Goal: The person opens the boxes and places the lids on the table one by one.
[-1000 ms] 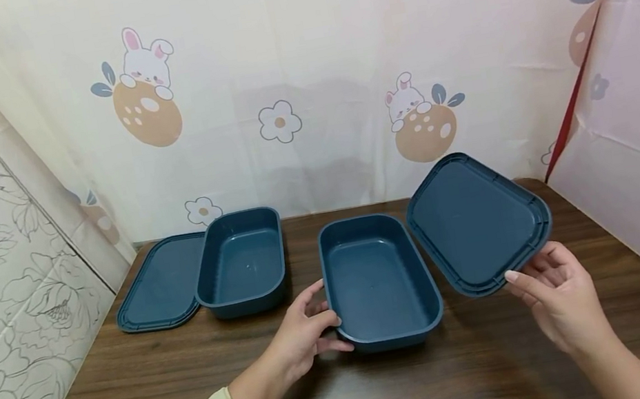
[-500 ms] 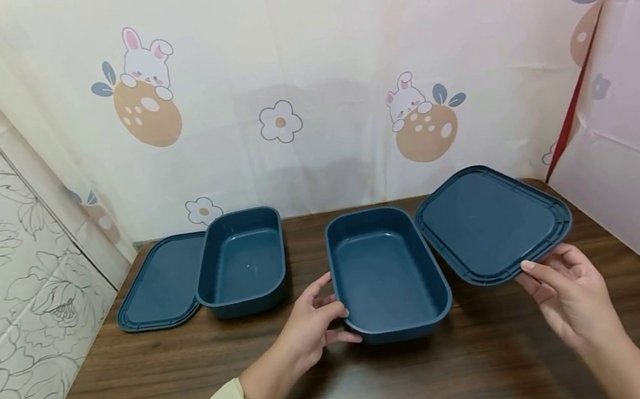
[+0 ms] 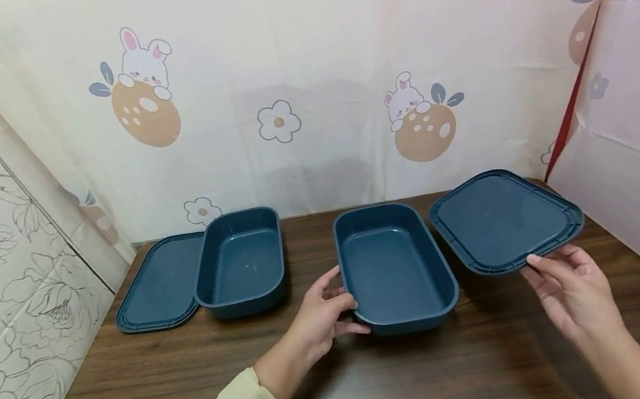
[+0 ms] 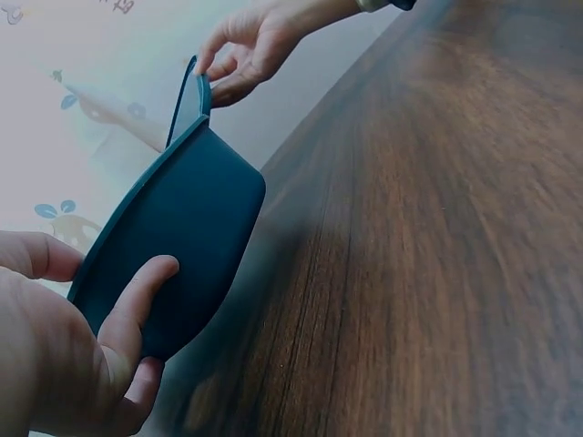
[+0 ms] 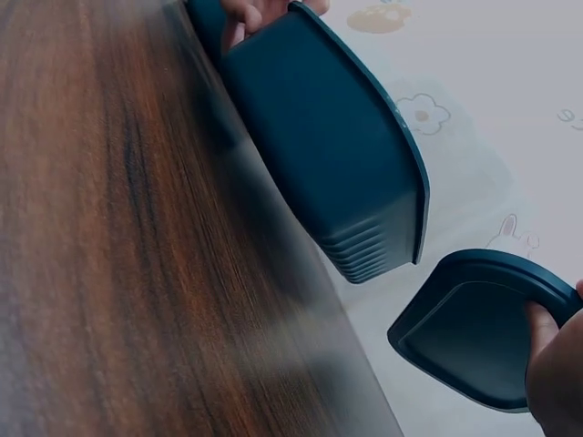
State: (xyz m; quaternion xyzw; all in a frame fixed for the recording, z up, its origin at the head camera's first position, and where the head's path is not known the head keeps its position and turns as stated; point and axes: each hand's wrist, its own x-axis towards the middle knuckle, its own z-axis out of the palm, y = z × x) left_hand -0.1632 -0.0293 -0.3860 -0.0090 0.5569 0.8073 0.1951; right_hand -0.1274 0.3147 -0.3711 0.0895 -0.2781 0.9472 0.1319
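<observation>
My left hand (image 3: 320, 318) grips the near left side of a deep blue rectangular plastic container (image 3: 397, 271), thumb at the rim. In the left wrist view, its fingers press the container's outer wall (image 4: 196, 218). Whether the base touches the table is hard to tell. My right hand (image 3: 577, 298) pinches the near edge of a matching flat lid (image 3: 505, 219), thumb on top and fingers beneath. Tilted, the lid is held above the table at the container's right. In the right wrist view, the lid (image 5: 469, 337) is apart from the container's ribbed end.
A second blue container (image 3: 245, 267) stands at the back left of the wooden table (image 3: 211, 384). Another lid (image 3: 160, 284) lies flat beside it, its right edge hidden behind that container. A printed curtain (image 3: 331, 149) hangs along the table's back edge.
The left hand and its container have shifted right and slightly away. The right hand has moved right, and its lid has dropped lower and tilted flatter. The other container and lid stayed put.
</observation>
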